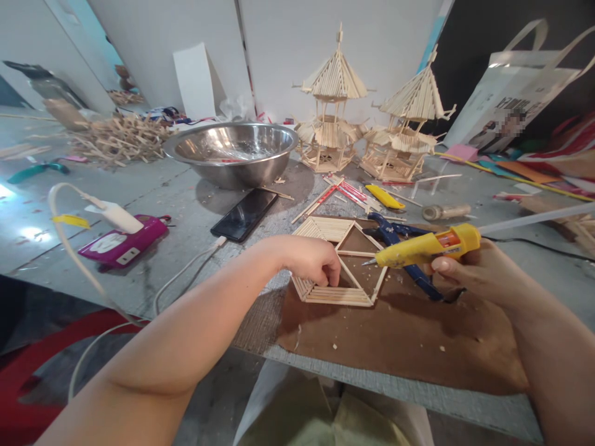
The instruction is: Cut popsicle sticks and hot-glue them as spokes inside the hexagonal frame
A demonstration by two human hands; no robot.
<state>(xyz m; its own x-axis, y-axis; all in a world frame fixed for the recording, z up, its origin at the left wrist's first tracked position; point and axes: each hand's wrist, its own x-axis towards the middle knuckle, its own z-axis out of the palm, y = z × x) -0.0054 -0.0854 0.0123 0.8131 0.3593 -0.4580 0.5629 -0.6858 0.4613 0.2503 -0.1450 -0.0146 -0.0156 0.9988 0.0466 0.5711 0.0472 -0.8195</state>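
Note:
A hexagonal frame of thin wooden sticks (339,297) lies flat on a brown sheet (400,347); some of its triangular sections are filled with rows of sticks, others are open. My left hand (313,260) is over its left half, fingers curled down close to the lower row. What those fingers pinch, if anything, is hidden. In my right hand (483,272) is a yellow hot glue gun (427,244), its nozzle pointing left above the frame's right side. A clear glue stick (534,218) sticks out of its back. Dark blue cutting pliers (421,279) lie under the gun.
Behind are a steel bowl (232,170), two stick-built pagodas (337,87), a yellow utility knife (385,197) and loose sticks (356,192). A phone (244,214) and a purple power strip (149,241) with cables lie left. A stick pile (123,139) and bag (515,93) stand farther off.

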